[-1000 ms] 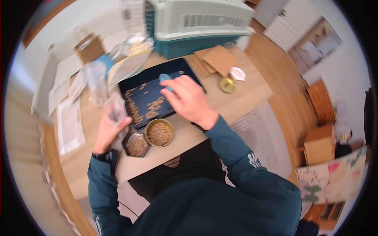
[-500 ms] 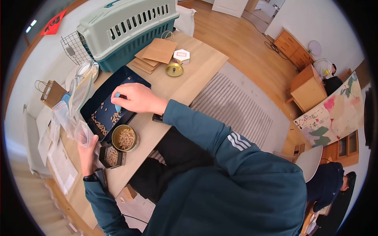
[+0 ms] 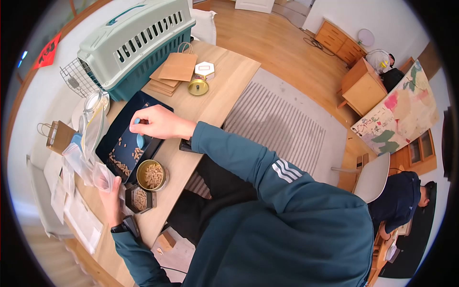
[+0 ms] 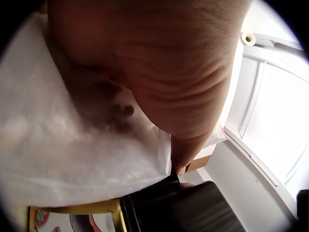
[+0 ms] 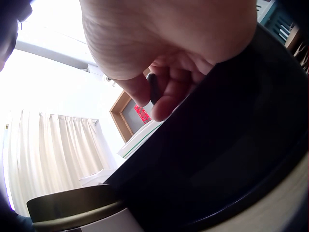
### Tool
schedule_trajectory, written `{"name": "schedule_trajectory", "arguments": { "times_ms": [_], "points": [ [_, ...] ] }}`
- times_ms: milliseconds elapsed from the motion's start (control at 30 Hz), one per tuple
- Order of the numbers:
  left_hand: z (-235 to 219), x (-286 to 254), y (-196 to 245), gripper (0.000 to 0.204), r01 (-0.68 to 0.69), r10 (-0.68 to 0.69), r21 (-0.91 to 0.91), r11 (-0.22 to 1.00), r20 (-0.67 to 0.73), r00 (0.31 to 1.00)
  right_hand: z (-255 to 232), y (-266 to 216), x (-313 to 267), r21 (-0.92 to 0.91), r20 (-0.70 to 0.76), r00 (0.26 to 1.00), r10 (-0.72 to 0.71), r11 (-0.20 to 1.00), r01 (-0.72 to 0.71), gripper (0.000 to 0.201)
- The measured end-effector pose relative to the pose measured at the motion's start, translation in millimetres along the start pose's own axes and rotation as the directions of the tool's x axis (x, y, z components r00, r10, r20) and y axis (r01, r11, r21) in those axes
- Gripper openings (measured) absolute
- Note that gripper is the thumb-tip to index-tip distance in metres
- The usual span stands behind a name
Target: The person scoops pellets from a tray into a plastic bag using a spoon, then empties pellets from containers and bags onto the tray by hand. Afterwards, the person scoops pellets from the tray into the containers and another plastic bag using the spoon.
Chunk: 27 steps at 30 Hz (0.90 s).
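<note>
Over the dark blue tray, the right hand pinches a blue scoop between thumb and fingers; its lower end hangs above brown pellets in the tray. The left hand grips a clear plastic bag at the tray's near left corner. In the left wrist view the cloudy bag hangs beside the palm. A round gold-rimmed tin holding pellets stands against the tray's near side, and a hexagonal container, also with pellets, sits next to it.
Beyond the tray stand a pet carrier and flat brown paper bags. A gold lid and a white hexagonal box lie to the right. White sheets lie left. Another person is at far right.
The head view has turned, shifting the table leftward. The right hand keeps the scoop, which now hangs more upright over the tray. The left hand still grips the bag.
</note>
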<state>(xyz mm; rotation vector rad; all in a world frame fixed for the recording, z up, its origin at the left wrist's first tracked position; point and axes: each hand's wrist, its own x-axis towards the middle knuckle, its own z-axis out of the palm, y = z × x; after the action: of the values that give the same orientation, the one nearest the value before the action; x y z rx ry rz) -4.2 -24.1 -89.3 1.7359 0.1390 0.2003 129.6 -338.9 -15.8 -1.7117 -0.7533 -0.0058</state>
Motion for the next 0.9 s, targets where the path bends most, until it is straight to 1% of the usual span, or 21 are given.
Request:
{"name": "schedule_trajectory", "arguments": {
  "times_ms": [133,200,233,267,333,367,400,433,467,500,533,567,600,633,700,733,767,800,833,867,900],
  "points": [
    [1,-1,0,0.070,-0.006,0.006,-0.013,1.000,0.026,1.000,0,2,2,0.043,0.001,0.999,0.038,0.998,-0.038,0.027],
    [8,-4,9,0.072,-0.011,0.011,-0.076,0.997,-0.006,1.000,0,4,5,0.085,0.003,1.000,0.028,0.996,-0.028,0.026],
    [8,-4,12,0.074,0.024,-0.024,-0.064,0.998,0.002,1.000,-1,5,6,0.084,0.014,0.999,0.041,0.996,-0.042,0.026],
    [7,-5,12,0.074,0.025,-0.026,-0.067,0.997,-0.018,1.000,-2,2,6,0.086,0.033,0.999,0.035,0.996,-0.038,0.026],
    [4,-7,9,0.077,0.084,-0.085,-0.055,0.995,-0.011,0.996,-6,-6,6,0.016,0.060,0.993,0.105,0.994,-0.107,0.025],
    [-6,-4,-16,0.078,0.045,-0.048,-0.092,0.995,-0.037,0.998,-2,2,7,0.048,0.060,0.991,0.119,0.991,-0.122,0.024],
    [-5,-9,-12,0.083,0.049,-0.056,-0.068,0.996,-0.102,0.993,-3,4,9,0.046,0.063,0.993,0.100,0.994,-0.103,0.023],
    [-2,-14,-1,0.082,0.066,-0.076,-0.102,0.993,-0.100,0.992,0,14,10,0.110,0.067,0.993,0.092,0.989,-0.099,0.022],
    [0,-16,11,0.081,0.084,-0.099,-0.134,0.987,-0.105,0.990,-2,5,9,0.210,0.129,0.977,0.170,0.958,-0.194,0.019],
    [-3,-15,18,0.077,0.049,-0.056,-0.085,0.995,-0.087,0.995,-8,10,12,0.086,0.202,0.964,0.176,0.977,-0.196,0.021],
    [-8,-15,25,0.074,0.021,-0.023,-0.029,0.999,-0.061,0.998,-10,8,11,0.084,0.221,0.959,0.177,0.976,-0.199,0.021],
    [-9,-17,37,0.070,-0.031,0.031,-0.001,1.000,-0.092,0.995,-10,10,10,0.096,0.225,0.959,0.171,0.976,-0.197,0.019],
    [-9,-20,50,0.066,-0.081,0.085,0.032,0.996,-0.113,0.990,-10,8,10,0.059,0.218,0.965,0.143,0.985,-0.160,0.018],
    [-12,-26,60,0.066,-0.039,0.050,0.067,0.997,-0.173,0.984,-8,6,8,0.123,0.182,0.978,0.100,0.985,-0.123,0.018],
    [-16,-30,75,0.064,-0.177,0.193,0.088,0.980,-0.219,0.956,-10,-4,10,0.020,0.168,0.986,0.022,0.999,-0.026,0.016],
    [-19,-34,79,0.064,-0.146,0.170,0.110,0.983,-0.253,0.952,-9,-3,11,-0.029,0.150,0.989,-0.014,0.999,0.018,0.017],
    [-21,-37,81,0.063,-0.168,0.191,0.100,0.981,-0.308,0.932,-9,-4,13,0.002,0.176,0.984,-0.011,1.000,0.011,0.017],
    [-24,-40,83,0.061,-0.194,0.214,0.090,0.977,-0.352,0.911,-10,-5,14,-0.027,0.181,0.982,-0.042,0.998,0.048,0.016],
    [-26,-43,86,0.058,-0.191,0.210,0.085,0.978,-0.382,0.900,-11,-6,12,-0.061,0.182,0.981,-0.067,0.995,0.079,0.015],
    [-28,-45,87,0.058,-0.164,0.187,0.092,0.982,-0.382,0.905,-11,-6,11,-0.045,0.189,0.981,-0.048,0.997,0.058,0.015],
    [-28,-45,87,0.058,-0.185,0.205,0.087,0.979,-0.422,0.883,-12,-6,11,-0.055,0.205,0.977,-0.059,0.996,0.071,0.015]
  ]
}}
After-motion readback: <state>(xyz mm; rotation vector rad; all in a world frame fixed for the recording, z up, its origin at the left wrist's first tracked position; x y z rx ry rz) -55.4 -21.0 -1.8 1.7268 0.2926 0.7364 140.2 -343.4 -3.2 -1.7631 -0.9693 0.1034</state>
